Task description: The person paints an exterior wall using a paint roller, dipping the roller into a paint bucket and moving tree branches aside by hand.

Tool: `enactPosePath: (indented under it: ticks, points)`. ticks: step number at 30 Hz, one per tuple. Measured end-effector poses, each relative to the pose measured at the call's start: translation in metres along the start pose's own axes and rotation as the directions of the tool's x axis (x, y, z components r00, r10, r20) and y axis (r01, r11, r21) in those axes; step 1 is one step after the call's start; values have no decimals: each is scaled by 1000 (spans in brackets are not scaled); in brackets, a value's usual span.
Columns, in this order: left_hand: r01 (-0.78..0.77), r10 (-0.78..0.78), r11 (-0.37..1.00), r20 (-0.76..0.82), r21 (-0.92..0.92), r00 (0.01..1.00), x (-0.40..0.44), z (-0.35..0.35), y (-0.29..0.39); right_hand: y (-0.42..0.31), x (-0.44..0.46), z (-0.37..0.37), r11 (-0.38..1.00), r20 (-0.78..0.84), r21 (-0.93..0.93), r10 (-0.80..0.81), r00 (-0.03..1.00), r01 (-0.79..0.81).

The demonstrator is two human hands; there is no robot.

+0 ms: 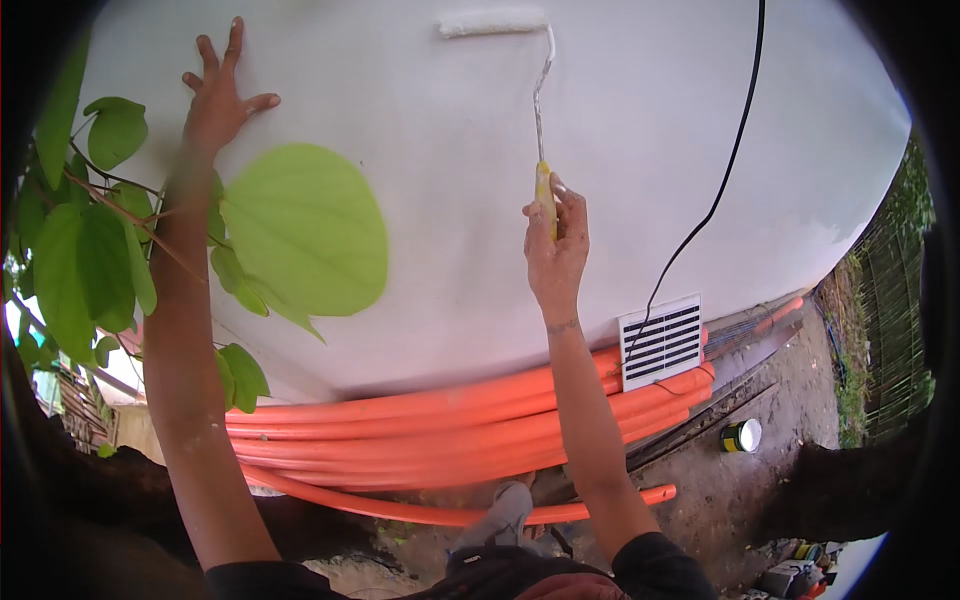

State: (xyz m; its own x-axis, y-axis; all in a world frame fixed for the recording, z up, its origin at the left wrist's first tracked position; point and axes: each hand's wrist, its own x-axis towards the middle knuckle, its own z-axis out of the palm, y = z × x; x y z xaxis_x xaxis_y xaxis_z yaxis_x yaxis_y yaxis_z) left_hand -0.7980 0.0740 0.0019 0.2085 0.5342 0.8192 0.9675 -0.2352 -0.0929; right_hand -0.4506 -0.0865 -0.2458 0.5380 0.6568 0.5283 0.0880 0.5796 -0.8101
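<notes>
My right hand (558, 245) grips the yellow handle of a paint roller (541, 120). Its white roller sleeve (493, 22) lies against the pale wall (440, 130) near the top of the view. Over on the left, my left hand (218, 105) rests on the same wall with its fingers spread, holding nothing. Green leaves on thin branches hang around my left forearm, and one large leaf (305, 230) shows between my two arms.
Long orange pipes (400, 440) lie stacked along the wall's foot. A small solar panel (662, 342) leans on them, and a black cable (712, 205) runs up the wall from it. A paint can (741, 436) stands on the ground at right. Thick dark trunks flank me.
</notes>
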Motion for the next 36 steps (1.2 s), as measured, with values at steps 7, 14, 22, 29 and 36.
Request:
enactPosePath:
  ticks: [7, 14, 22, 29, 36]
  points:
    - [-11, 12, 999, -27, 43, 1000, 1, 3, 2, 96, -74, -75, 975, 3, -214, 57, 998, -56]
    - [-138, 142, 988, -72, 62, 987, 6, 12, -15, 210, -216, -156, 898, -66, -355, 255, 965, -261]
    - [37, -36, 991, -13, 128, 999, 4, 8, 4, 250, -270, -200, 835, -136, -256, 468, 873, -487]
    - [33, -34, 999, 44, 17, 998, -1, -6, 12, 208, -206, -156, 957, -102, -186, 205, 973, -222]
    - [-27, 26, 1000, -24, -12, 999, 1, 6, -5, 74, -71, -51, 986, -38, -165, 31, 999, -37]
